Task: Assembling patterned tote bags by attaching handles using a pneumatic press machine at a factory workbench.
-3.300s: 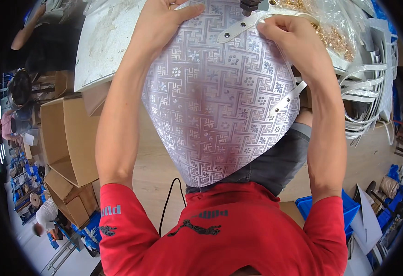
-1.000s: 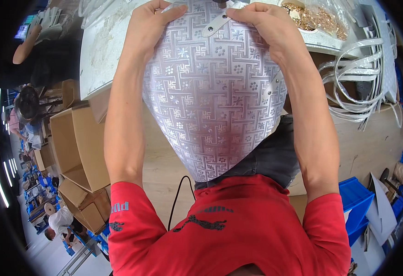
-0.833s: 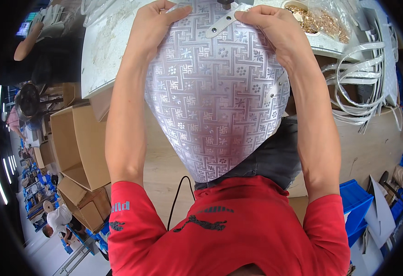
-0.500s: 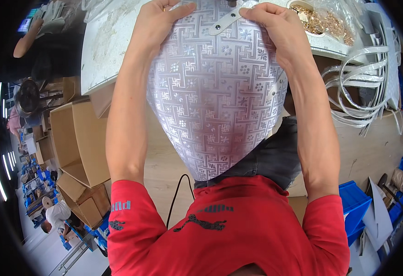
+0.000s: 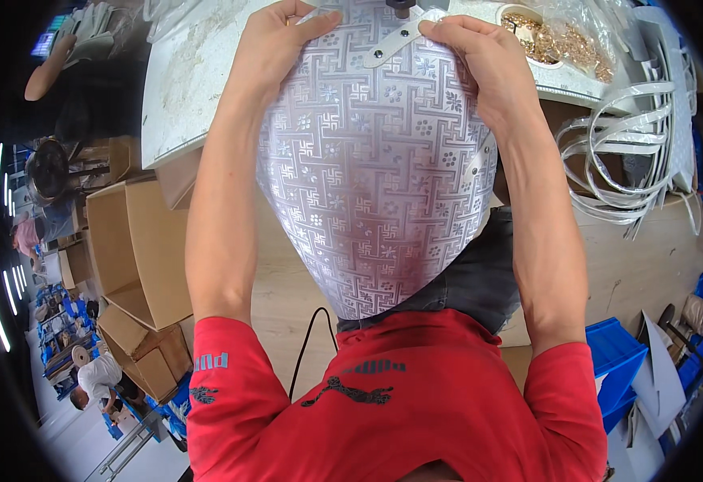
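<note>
A silvery white patterned sheet hangs from the white table's near edge down to my lap. My left hand pinches its far left edge between thumb and fingers. At the far right, my right hand is closed on the sheet beside the end of a white strap, its thumb and index finger at that end. Dark round studs show on the strap, which lies slanted on the sheet. Just beyond the strap, a dark machine tip points down. More small studs dot the sheet's right side.
The white table carries a round dish of gold-coloured small parts and a clear plastic bag. White strips hang in loops off its right side. Cardboard boxes stand left, blue bins right. Other people work at the left.
The sheet and its strap have shifted slightly toward me, my right hand with them. More of the dark machine tip shows. Both hands keep their hold.
</note>
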The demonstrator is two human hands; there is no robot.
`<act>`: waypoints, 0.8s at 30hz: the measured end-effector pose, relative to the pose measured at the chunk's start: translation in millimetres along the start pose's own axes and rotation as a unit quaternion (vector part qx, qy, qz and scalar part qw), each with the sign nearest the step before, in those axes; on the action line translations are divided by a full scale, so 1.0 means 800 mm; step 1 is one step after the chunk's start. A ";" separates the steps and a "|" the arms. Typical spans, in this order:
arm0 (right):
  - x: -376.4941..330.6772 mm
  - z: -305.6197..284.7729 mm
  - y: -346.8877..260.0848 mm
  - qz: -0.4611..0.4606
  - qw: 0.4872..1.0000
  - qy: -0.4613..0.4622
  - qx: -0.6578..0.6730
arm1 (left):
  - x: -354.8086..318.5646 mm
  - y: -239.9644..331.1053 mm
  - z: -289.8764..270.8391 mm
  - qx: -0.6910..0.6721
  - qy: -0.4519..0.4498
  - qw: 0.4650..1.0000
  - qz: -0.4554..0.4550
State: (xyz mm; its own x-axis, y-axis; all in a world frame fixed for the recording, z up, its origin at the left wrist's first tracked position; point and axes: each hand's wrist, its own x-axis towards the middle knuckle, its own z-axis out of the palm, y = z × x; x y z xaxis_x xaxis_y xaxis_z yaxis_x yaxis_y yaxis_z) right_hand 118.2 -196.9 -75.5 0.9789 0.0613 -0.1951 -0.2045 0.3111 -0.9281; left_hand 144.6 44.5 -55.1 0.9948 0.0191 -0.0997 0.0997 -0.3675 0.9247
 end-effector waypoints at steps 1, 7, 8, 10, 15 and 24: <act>-0.002 0.000 -0.003 0.003 1.000 0.001 -0.006 | 0.000 0.000 0.000 0.011 0.001 1.000 -0.004; -0.006 0.001 -0.010 0.014 1.000 0.009 -0.007 | -0.002 0.003 0.000 0.020 -0.004 1.000 -0.005; -0.006 0.001 -0.008 0.015 1.000 0.004 -0.011 | -0.002 0.004 0.002 0.020 -0.004 1.000 -0.004; -0.006 0.001 -0.005 0.018 1.000 -0.004 -0.018 | -0.005 0.008 0.004 0.014 0.002 1.000 -0.017; -0.017 -0.013 -0.017 0.053 0.994 -0.066 -0.068 | -0.024 0.022 -0.003 0.025 -0.022 0.999 -0.006; -0.091 -0.037 -0.016 0.171 0.970 -0.168 0.030 | -0.072 0.025 -0.014 0.080 -0.133 0.987 0.036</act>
State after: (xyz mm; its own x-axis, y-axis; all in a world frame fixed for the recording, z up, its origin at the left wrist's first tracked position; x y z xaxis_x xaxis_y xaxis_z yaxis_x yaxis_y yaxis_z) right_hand 49.3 -233.2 -58.5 0.8017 0.4732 -0.3652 -0.5273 0.2722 -0.8049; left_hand 89.5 46.5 -26.8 0.9572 -0.2485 -0.1482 0.0036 -0.5018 0.8649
